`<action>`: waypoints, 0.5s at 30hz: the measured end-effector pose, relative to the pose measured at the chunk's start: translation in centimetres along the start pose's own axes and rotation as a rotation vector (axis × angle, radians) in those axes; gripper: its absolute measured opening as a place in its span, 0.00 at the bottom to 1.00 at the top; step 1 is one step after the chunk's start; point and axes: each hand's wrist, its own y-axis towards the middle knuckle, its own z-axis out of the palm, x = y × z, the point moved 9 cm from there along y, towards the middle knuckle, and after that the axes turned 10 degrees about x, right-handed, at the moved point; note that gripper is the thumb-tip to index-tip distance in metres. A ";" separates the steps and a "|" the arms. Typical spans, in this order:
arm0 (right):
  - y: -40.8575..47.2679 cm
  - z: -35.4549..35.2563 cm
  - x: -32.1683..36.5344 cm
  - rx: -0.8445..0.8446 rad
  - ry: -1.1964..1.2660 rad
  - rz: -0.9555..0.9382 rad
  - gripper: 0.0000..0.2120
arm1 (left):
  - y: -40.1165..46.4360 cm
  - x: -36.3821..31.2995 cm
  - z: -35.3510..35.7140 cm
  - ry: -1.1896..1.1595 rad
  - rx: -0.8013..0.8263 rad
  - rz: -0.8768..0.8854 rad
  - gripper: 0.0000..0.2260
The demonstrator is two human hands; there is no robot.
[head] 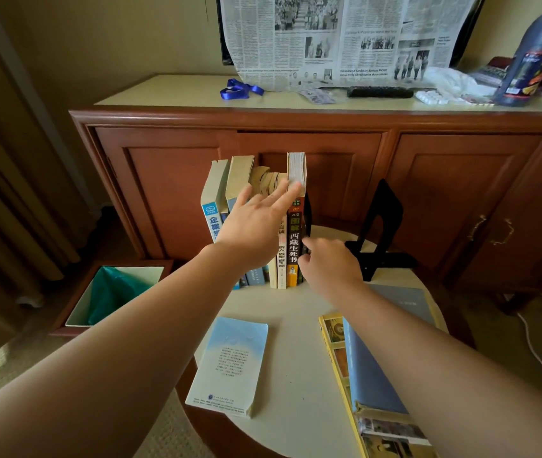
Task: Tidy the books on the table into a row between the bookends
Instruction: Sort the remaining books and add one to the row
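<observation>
Your left hand [256, 226] lies spread flat, fingers extended, against the spines and top edges of the upright row of books [291, 226], gripping nothing. Your right hand [325, 262], fingers curled, touches the row's right end at a thin black bookend [307, 213]; whether it grips is unclear. Nearer you, a pale blue book [233, 361] and a stacked pair [372, 375] lie flat on the round surface [299, 375]. A second bookend [381, 226] stands apart, right of the row.

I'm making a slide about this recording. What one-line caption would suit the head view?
Left hand steadies upright books while right hand reaches a black bookend; pale blue book lies flat on the round table.
</observation>
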 end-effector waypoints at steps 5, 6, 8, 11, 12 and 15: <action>-0.9 0.8 0.0 0.195 0.072 -0.028 0.21 | -5.0 1.3 1.9 -0.085 -0.190 -0.045 0.34; -1.2 0.9 0.1 0.203 0.097 -0.034 0.22 | -6.5 2.1 2.6 -0.139 -0.253 -0.084 0.29; -2.4 0.8 0.2 0.167 0.121 -0.038 0.23 | -9.4 4.1 4.8 -0.234 -0.289 -0.233 0.21; -4.7 1.4 -0.1 0.080 0.029 -0.022 0.19 | -13.0 6.5 11.3 -0.219 0.173 -0.577 0.33; -5.4 1.6 -0.1 0.040 -0.033 -0.035 0.17 | -14.3 6.7 13.1 -0.187 0.340 -0.650 0.41; -6.8 2.0 -0.1 -0.033 -0.049 -0.084 0.15 | -16.7 6.6 15.7 -0.222 0.538 -0.733 0.52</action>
